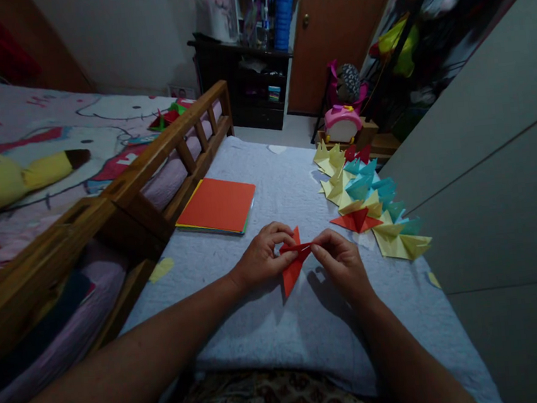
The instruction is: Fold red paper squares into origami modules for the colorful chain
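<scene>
Head view: both hands (268, 252) (345, 265) pinched folded red paper (291, 276) inside the cloth's (407, 315) near edge. Likely light, crushable, it suited fold-edge grips.

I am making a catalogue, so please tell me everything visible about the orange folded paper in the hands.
The folded paper looks thin, matte and orange-red, creased into pointed ends, one toward the wearer, one away. A narrow flap stretches rightward. The left hand grips the middle; the right hand pinches the flap's tip, over the pale cloth. Part is hidden.
</scene>
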